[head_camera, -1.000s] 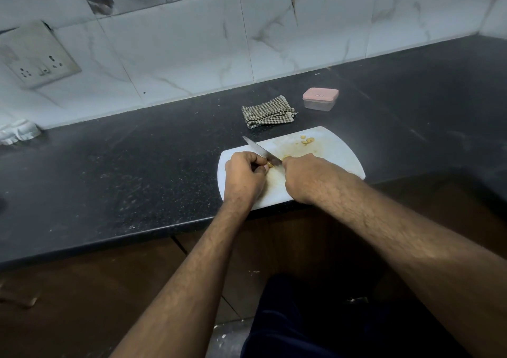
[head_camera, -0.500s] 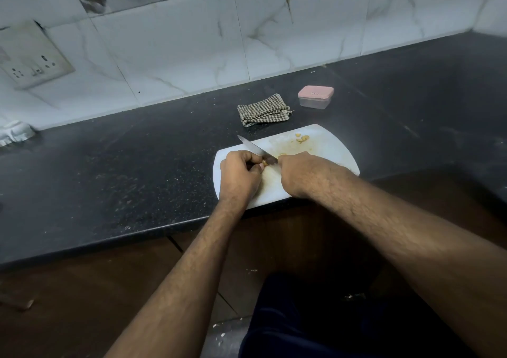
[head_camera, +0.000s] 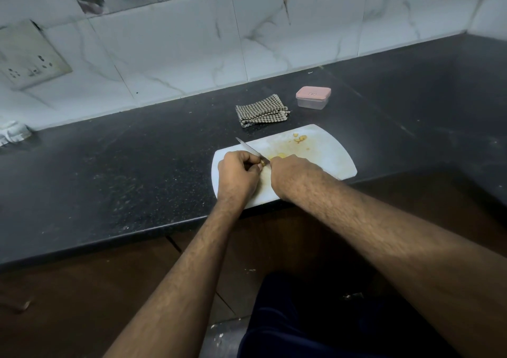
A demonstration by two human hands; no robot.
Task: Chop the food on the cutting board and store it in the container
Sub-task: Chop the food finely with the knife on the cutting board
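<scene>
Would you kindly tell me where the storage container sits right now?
In the head view, the pink-lidded container stands closed on the counter, beyond the cutting board and just right of the folded checked cloth.

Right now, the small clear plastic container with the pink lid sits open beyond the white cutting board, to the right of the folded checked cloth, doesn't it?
Not quite: the head view shows the small clear plastic container closed, its pink lid on. It does sit beyond the white cutting board, right of the folded checked cloth.

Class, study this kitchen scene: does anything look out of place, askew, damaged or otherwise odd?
Yes. The cutting board overhangs the front edge of the counter beneath the hands, so it could tip. The socket plate on the wall sits crooked and looks grimy. The container has its pink lid on.
</scene>
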